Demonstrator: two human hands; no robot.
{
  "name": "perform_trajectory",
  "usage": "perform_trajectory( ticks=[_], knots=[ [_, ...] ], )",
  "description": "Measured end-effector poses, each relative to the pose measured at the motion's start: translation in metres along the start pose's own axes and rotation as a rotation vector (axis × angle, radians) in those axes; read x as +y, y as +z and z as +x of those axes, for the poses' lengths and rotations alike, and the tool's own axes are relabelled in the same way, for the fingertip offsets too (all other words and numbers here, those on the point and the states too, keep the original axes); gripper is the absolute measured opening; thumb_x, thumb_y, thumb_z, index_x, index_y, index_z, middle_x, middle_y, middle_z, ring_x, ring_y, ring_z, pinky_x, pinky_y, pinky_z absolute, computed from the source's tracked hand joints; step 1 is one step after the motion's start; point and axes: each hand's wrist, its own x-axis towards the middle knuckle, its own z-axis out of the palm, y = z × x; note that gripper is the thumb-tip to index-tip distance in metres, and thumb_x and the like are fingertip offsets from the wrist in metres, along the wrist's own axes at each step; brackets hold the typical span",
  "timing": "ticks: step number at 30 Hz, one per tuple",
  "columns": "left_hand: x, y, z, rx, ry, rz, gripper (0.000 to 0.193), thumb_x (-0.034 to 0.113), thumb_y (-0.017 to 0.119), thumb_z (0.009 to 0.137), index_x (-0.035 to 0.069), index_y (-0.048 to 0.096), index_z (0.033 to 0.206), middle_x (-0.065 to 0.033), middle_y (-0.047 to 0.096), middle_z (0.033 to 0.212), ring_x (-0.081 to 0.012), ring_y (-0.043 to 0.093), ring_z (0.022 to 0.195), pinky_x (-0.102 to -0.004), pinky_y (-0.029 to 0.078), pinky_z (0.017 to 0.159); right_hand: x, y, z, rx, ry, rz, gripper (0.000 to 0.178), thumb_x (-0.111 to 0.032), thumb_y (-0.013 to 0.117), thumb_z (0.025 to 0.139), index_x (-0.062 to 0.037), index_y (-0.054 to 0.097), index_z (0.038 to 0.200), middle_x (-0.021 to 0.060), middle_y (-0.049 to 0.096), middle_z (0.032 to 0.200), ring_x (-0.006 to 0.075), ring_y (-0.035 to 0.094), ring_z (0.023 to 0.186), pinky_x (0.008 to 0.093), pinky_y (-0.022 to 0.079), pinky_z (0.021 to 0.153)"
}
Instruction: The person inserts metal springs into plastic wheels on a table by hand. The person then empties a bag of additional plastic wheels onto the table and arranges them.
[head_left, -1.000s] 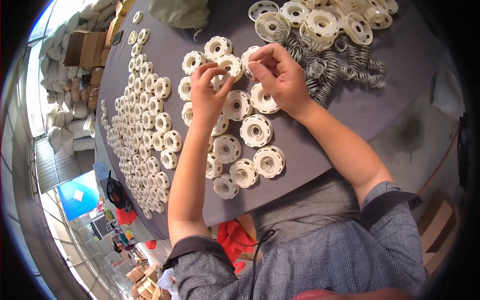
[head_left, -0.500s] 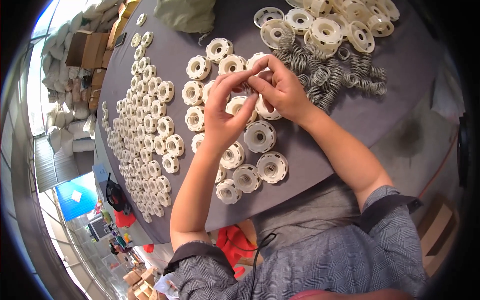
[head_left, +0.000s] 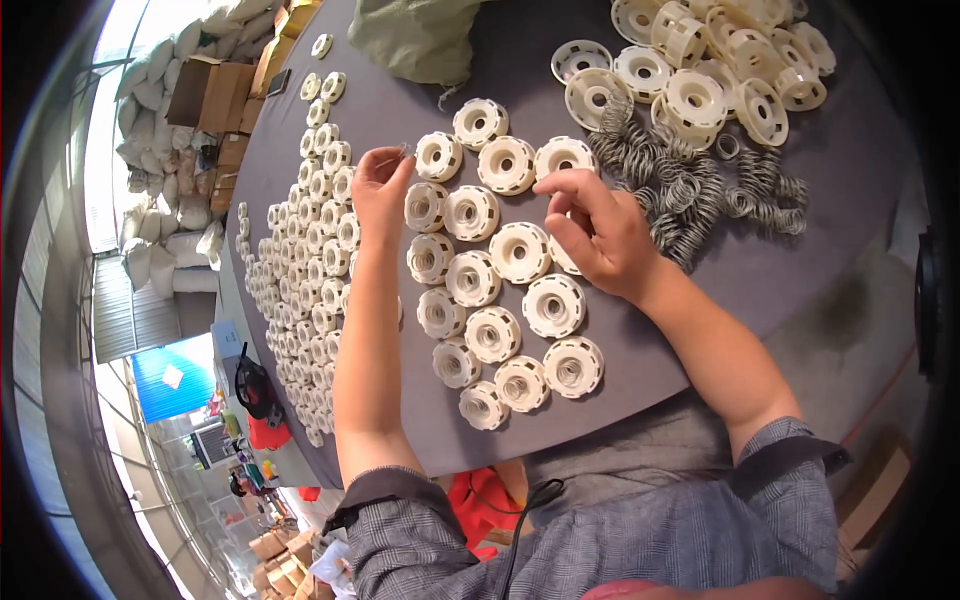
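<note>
My left hand [head_left: 380, 190] is closed in a pinch beside the left column of white plastic rings. A small, thin wire spring [head_left: 406, 151] shows at its fingertips, next to a ring [head_left: 438, 156]. Over the right side of the ring group, my right hand [head_left: 605, 235] is loosely curled with its fingers apart, and I see nothing in it. It partly covers one ring [head_left: 562, 255]. Coil springs sit inside several nearer rings, such as the ring [head_left: 573, 367] at the front right. The farther rings [head_left: 506, 165] show only a central hole.
A pile of metal springs [head_left: 690, 190] lies right of my right hand. Behind it are heaped cream flanged plastic parts [head_left: 695, 100]. Many small white rings [head_left: 310, 250] cover the table's left side. A green cloth bag [head_left: 415, 40] sits at the far edge.
My hands, together over the rings before, have separated. The left has moved left with the thin spring; the right has drawn back to the right. The whole view has shifted slightly.
</note>
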Motion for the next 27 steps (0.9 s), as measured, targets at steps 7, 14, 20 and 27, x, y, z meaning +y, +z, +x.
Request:
perform_trajectory(
  ticks=[7,14,20,27],
  knots=[
    [-0.016,0.009,0.006,-0.019,0.222,0.544,0.019,0.015,0.073,0.074,0.002,0.067,0.086,-0.0059,0.065,0.093,-0.0177,0.061,0.088,-0.0308,0.045,0.079,-0.002,0.002,0.001,-0.041,-0.049,-0.051,0.02,-0.021,0.063,0.082,-0.0102,0.057,0.098,0.0028,0.055,0.057,0.018,0.056,0.048,0.0302,0.041,0.044],
    [0.024,0.033,-0.022,0.111,0.302,0.572,0.016,0.009,0.073,0.073,0.002,0.067,0.087,-0.0071,0.062,0.091,-0.0179,0.059,0.088,-0.0297,0.046,0.078,0.006,0.004,-0.004,-0.087,-0.363,-0.124,0.026,-0.034,0.057,0.087,-0.0073,0.06,0.087,0.0059,0.059,0.07,0.0218,0.057,0.054,0.0333,0.045,0.048],
    [0.076,0.104,-0.063,-0.464,0.705,0.522,0.017,0.009,0.075,0.066,0.01,0.068,0.082,-0.003,0.061,0.089,-0.0224,0.056,0.087,-0.0346,0.041,0.079,-0.005,0.008,-0.012,-0.116,-0.581,-0.04,0.039,-0.045,0.053,0.088,-0.0069,0.058,0.082,0.0054,0.053,0.066,0.0225,0.054,0.052,0.0343,0.042,0.045],
    [0.078,0.144,-0.071,-0.536,0.827,0.741,0.017,0.015,0.07,0.069,0.014,0.065,0.085,0.0002,0.059,0.088,-0.0211,0.054,0.085,-0.0364,0.038,0.077,-0.015,0.012,-0.016,-0.036,-0.624,-0.023,0.04,-0.046,0.052,0.088,-0.0072,0.056,0.08,0.0038,0.049,0.063,0.0202,0.051,0.051,0.0323,0.041,0.044]
  ],
)
